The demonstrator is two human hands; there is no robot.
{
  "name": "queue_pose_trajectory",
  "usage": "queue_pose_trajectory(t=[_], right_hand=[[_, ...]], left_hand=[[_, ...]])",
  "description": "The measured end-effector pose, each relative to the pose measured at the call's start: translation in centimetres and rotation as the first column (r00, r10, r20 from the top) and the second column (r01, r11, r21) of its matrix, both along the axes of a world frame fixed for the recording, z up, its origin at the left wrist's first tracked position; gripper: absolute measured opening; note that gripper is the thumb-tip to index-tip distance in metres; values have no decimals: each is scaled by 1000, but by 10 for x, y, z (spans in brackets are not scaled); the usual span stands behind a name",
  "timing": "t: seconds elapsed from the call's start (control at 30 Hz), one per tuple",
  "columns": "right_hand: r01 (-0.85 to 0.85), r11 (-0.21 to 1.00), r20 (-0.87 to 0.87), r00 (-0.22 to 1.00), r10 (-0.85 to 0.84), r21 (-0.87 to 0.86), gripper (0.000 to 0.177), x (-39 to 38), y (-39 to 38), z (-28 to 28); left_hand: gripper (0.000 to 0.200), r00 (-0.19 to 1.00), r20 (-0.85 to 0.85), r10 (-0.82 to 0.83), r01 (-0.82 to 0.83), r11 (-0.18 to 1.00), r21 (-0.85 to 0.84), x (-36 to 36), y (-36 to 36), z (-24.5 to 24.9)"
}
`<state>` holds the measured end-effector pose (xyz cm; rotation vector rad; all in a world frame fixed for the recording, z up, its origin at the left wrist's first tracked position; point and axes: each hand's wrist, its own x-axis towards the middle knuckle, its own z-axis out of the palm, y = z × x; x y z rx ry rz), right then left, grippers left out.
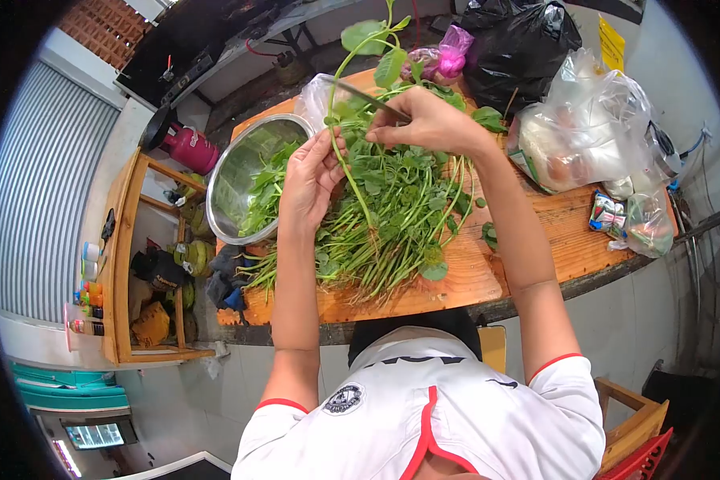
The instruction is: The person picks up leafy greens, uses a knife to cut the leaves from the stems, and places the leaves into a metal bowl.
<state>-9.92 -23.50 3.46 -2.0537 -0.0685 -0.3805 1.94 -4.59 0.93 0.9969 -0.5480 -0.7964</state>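
My left hand [314,172] pinches a long green stem [355,186] whose leafy top rises above both hands. My right hand [416,122] is closed around a knife [363,97], its blade pointing up and left beside the stem. Below both hands a large heap of leafy greens [376,240] lies on the wooden table [472,276], with stem ends toward my body. Left of the heap stands a metal bowl [226,194] with picked green leaves [268,188] inside. Whether the blade touches the stem is unclear.
Clear plastic bags [576,132] with pale contents and small packets [608,214] are at the table's right. Black bags [520,48] and a pink bag [454,50] lie at the far side. A wooden shelf [120,264] and pink gas cylinder [192,150] stand left.
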Motion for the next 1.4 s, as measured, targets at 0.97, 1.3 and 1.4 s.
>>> queue_pose_trajectory(t=[0.97, 1.3, 1.4], right_hand=[[-142, 908, -32, 985, 169, 395, 26, 12, 76, -3], [-167, 886, -95, 969, 229, 432, 23, 11, 125, -12], [-127, 884, -75, 981, 179, 449, 22, 10, 135, -10]], left_hand=[[14, 985, -30, 167, -169, 982, -80, -25, 54, -10], [17, 953, -145, 267, -288, 946, -147, -39, 95, -30], [18, 976, -132, 175, -197, 964, -177, -43, 104, -32]])
